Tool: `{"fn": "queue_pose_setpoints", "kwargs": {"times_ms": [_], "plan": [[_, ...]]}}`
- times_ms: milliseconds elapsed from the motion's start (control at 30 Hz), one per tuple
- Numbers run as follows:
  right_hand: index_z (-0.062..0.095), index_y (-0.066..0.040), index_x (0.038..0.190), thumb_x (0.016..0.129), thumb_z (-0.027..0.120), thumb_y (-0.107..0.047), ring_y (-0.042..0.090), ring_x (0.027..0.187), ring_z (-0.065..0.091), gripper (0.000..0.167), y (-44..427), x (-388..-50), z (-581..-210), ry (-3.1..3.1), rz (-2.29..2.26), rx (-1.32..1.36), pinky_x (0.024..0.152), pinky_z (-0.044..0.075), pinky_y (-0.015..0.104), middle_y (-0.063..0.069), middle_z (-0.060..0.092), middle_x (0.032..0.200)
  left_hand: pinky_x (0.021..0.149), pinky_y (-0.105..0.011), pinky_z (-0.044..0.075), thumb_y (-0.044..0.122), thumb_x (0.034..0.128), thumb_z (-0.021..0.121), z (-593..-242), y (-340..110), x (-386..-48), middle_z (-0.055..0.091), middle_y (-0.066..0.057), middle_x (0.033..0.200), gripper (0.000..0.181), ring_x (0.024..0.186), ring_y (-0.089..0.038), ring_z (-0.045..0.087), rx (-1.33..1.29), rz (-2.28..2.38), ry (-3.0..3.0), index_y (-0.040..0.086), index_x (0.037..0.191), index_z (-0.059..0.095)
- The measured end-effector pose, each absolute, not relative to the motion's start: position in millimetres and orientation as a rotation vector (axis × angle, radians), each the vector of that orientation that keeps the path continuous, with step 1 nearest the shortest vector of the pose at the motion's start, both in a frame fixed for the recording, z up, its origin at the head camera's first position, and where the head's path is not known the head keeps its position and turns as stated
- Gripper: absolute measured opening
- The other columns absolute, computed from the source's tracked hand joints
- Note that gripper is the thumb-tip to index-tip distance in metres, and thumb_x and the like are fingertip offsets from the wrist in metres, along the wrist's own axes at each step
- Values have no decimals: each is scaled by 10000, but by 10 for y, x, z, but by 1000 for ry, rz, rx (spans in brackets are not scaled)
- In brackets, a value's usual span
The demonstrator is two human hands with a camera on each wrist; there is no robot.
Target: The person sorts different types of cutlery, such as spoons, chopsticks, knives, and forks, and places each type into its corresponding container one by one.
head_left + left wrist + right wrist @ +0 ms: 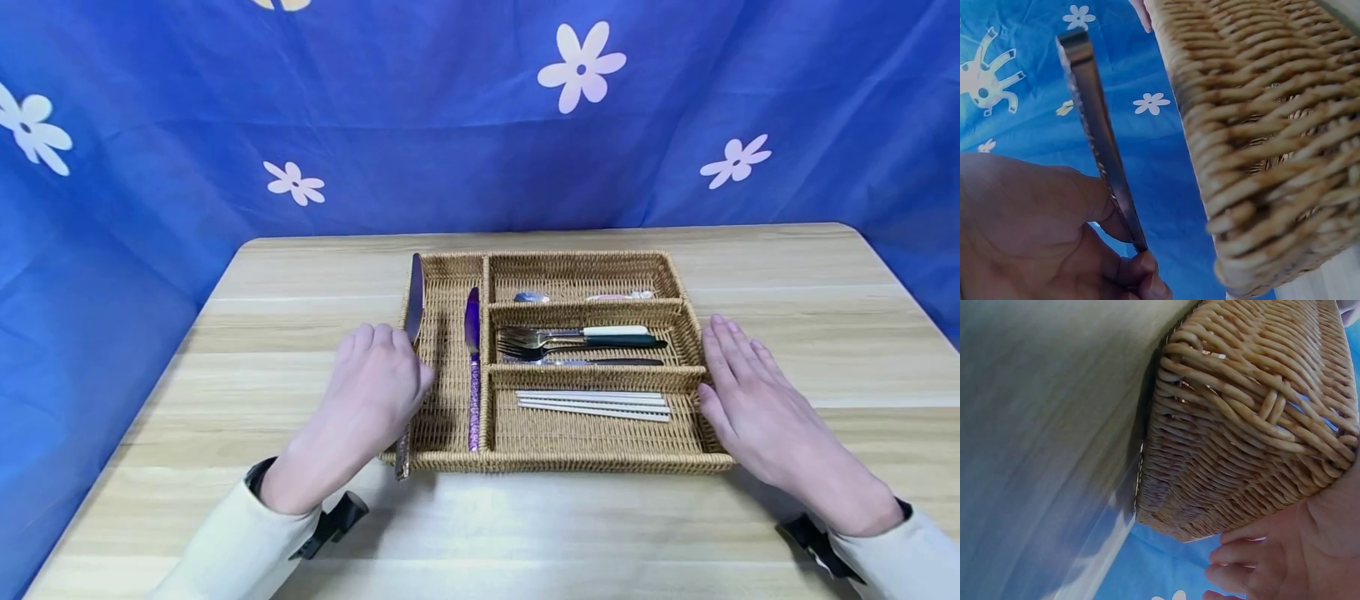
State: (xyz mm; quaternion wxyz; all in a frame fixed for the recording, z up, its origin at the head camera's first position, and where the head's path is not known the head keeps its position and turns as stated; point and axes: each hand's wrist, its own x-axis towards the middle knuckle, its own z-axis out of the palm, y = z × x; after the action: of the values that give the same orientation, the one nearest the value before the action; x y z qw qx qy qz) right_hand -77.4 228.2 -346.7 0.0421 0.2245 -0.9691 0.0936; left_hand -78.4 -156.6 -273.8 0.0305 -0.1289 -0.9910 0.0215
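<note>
My left hand point(382, 379) grips a dark metal knife point(415, 296) with a textured handle, held over the left side of a wicker cutlery tray point(592, 462). Its blade points to the back; the handle's end point(1079, 53) sticks out in front of the tray. A purple knife point(473, 367) lies lengthwise in the left compartment. My right hand point(757, 408) rests against the tray's right side, fingers straight. In the right wrist view, the palm touches the wicker rim.
The middle compartment has several forks and knives with white, green and dark handles point(626, 341). White chopsticks point(592, 404) lie in the front one. Partly hidden cutlery point(531, 297) shows in the back one. A blue flowered cloth point(450, 125) hangs behind the wooden table point(300, 333).
</note>
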Motion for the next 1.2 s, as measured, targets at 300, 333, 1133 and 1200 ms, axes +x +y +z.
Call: {"fn": "queue_pose_setpoints", "kwargs": {"times_ms": [300,333,1133,1200], "plan": [[86,98,1501,1024,363,-208,409,1451,47,630,2267,-783,-3452,-2978,281,683,1190,-48,440,241,-6,1584,706,-369,370,214,987,493,-2747,-1492,-954,413,-79,716,327,729,-247,382,-422,216,-3173,55,712,415],[84,97,1501,1024,360,-209,410,1451,48,630,2266,-784,-3450,-2979,280,683,1189,-49,442,241,-7,1584,705,-365,361,211,986,502,-2754,-1488,-973,412,-75,709,328,719,-241,378,-445,255,-3169,58,708,421],[81,92,1503,1017,377,-191,421,1447,63,636,2280,-780,-3465,-2957,333,685,1195,1,456,251,10,1582,821,-361,536,222,974,519,-3177,-1255,-1199,547,-246,1025,468,950,-334,487,-320,391,-3336,-198,1177,488],[83,90,1504,1016,380,-190,425,1445,70,637,2279,-782,-3470,-2954,337,685,1194,15,466,253,15,1581,797,-348,552,210,964,534,-3215,-1245,-1200,553,-257,1029,454,943,-335,499,-312,379,-3354,-198,1158,494]]}}
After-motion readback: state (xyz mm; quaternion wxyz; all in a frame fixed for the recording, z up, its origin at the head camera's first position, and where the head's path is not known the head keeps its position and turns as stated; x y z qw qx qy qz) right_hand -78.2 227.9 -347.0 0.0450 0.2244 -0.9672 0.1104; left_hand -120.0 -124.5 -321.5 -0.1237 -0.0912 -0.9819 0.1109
